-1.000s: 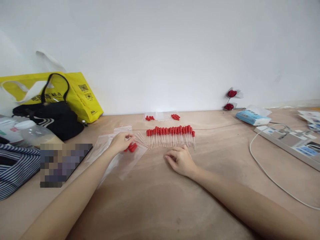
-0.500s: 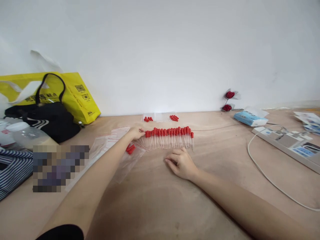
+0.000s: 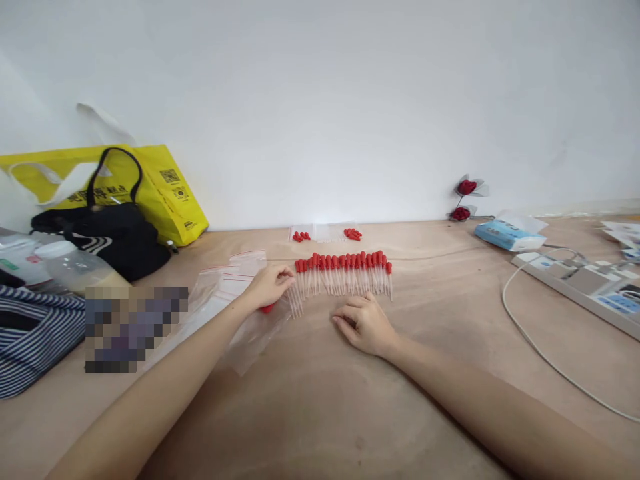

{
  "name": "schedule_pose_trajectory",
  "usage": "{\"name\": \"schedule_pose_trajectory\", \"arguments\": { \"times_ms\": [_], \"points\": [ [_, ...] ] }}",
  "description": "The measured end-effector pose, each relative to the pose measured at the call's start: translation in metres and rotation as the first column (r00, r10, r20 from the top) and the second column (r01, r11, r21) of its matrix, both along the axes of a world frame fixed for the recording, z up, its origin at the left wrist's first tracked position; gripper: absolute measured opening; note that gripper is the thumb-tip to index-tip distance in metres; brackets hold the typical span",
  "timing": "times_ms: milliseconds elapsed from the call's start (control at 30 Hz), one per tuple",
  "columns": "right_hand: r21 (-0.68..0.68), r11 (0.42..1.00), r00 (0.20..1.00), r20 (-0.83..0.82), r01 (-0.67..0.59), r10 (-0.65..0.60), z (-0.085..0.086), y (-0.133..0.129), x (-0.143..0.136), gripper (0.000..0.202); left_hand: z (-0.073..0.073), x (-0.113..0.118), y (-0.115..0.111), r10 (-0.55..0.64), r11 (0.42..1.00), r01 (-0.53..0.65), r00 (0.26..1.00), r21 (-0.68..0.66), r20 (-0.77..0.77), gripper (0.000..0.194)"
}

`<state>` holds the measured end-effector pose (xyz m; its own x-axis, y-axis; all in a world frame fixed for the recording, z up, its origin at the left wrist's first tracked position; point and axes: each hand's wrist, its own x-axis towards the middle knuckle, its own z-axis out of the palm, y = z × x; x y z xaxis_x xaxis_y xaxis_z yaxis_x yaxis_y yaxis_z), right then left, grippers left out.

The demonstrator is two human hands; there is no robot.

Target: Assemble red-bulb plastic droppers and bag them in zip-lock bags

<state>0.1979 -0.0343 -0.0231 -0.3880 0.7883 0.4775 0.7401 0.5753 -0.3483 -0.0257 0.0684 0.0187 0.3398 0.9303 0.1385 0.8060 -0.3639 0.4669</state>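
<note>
A row of clear droppers with red bulbs lies side by side across the middle of the table. My left hand is at the row's left end, its fingers closed around a few droppers whose clear tips show below it. Partly under that hand, a red piece rests by a clear zip bag. My right hand rests on the table just below the row's right half, fingers curled; whether it holds anything is hidden.
Two small groups of red bulbs sit on bags near the wall. More zip bags, a bottle, and black and yellow bags are left. Right are a tissue pack, power strip and cable.
My left hand has moved from beside the bulbs down toward me, over the red piece, and clear dropper tips now angle out beneath it. The view has shifted slightly; my right hand stays in place.
</note>
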Motion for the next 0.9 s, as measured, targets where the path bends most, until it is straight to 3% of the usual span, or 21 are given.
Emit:
{"name": "schedule_pose_trajectory", "arguments": {
  "times_ms": [167,333,500,633,767,900],
  "points": [
    [-0.154,0.973,0.976,-0.108,0.171,-0.188,0.006,0.012,-0.030,0.017,0.001,-0.028,-0.024,0.113,0.966,-0.100,0.993,0.239,-0.041,0.022],
    [-0.335,0.870,0.919,-0.032,0.362,-0.394,0.017,0.031,-0.068,0.028,-0.014,-0.036,-0.053,0.170,0.892,-0.112,0.981,0.437,-0.097,0.024],
    [-0.436,0.784,0.892,0.126,0.442,-0.433,0.028,0.039,-0.085,0.026,-0.022,-0.032,-0.067,0.240,0.830,-0.056,0.934,0.555,-0.264,0.023],
    [-0.483,0.747,0.886,0.171,0.457,-0.432,0.033,0.043,-0.089,0.025,-0.025,-0.030,-0.068,0.287,0.785,-0.047,0.911,0.617,-0.296,0.023],
    [-0.493,0.752,0.893,0.141,0.437,-0.427,0.034,0.043,-0.088,0.024,-0.025,-0.028,-0.067,0.269,0.747,-0.010,0.919,0.665,-0.288,0.019],
    [-0.451,0.814,0.925,0.074,0.365,-0.374,0.033,0.036,-0.074,0.026,-0.021,-0.027,-0.068,0.236,0.692,-0.006,0.947,0.722,-0.218,0.019]
  ]
}}
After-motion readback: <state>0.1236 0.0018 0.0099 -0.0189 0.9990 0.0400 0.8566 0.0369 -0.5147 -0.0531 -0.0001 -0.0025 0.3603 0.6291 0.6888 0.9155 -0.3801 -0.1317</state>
